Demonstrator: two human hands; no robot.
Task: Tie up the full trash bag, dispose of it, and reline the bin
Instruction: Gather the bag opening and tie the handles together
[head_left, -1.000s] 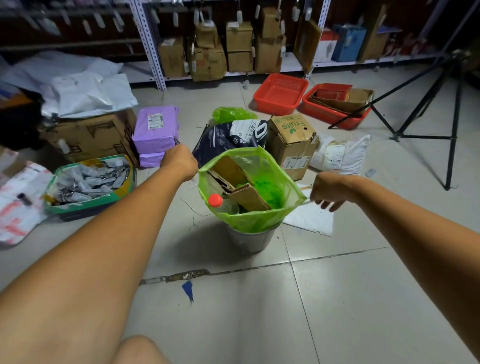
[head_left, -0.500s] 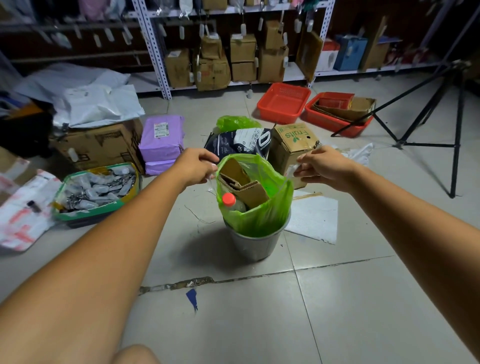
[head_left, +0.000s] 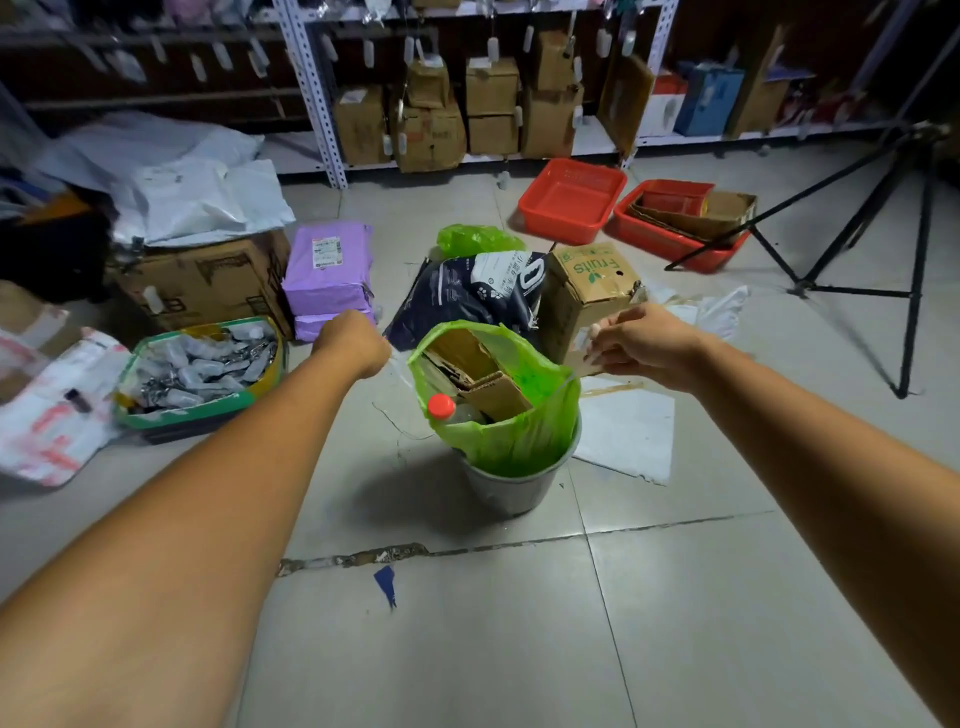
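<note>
A green trash bag (head_left: 514, 441) stands in a grey metal bin (head_left: 511, 491) on the tiled floor. It holds cardboard pieces (head_left: 488, 384) and a bottle with a red cap (head_left: 441, 405). Its rim is lifted off the bin's edge and gathered upward. My left hand (head_left: 358, 343) is a fist just left of the bag's mouth, closed on a pale drawstring. My right hand (head_left: 639, 345) pinches a thin drawstring that runs from the rim on the right. A crumpled green bag (head_left: 475, 240) lies on the floor behind the bin.
Close behind the bin are a dark printed sack (head_left: 478, 296) and a "Fruits" carton (head_left: 587, 291). Purple parcels (head_left: 330, 270) and a green tray (head_left: 197, 418) of packets sit left. White sheet (head_left: 628, 431) lies right; red baskets (head_left: 571, 202), tripod (head_left: 914, 249) and shelves stand farther back.
The bag's wide, spread mouth has been drawn up and narrowed. My right hand has risen and closed on the drawstring; both hands now hold out to either side of the mouth.
</note>
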